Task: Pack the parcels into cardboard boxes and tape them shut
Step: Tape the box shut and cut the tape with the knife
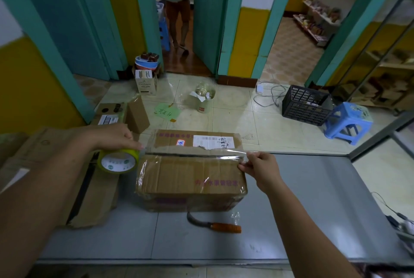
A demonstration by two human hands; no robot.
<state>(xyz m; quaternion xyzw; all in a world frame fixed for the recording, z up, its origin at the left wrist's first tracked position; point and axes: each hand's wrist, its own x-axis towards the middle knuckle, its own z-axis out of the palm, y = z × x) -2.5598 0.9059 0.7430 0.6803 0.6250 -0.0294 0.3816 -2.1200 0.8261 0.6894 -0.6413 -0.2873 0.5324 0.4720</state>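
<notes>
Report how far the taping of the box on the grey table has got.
Done: the cardboard box has its flaps closed, with crinkled tape already at its near corners. In hand: the left hand holds the tape roll at one end of the centre seam; the right hand pinches the strip at the other. Left, likely: press the strip down and cut it; the knife lies nearby.

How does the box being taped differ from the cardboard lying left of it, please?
The box stands assembled, flaps closed; the cardboard lies flattened. The box carries a white label and purple print; the cardboard looks plain. The right hand pinches clear tape spanning the box's seam; the left hand holds the tape roll over the cardboard. Both are brown corrugated board.
</notes>
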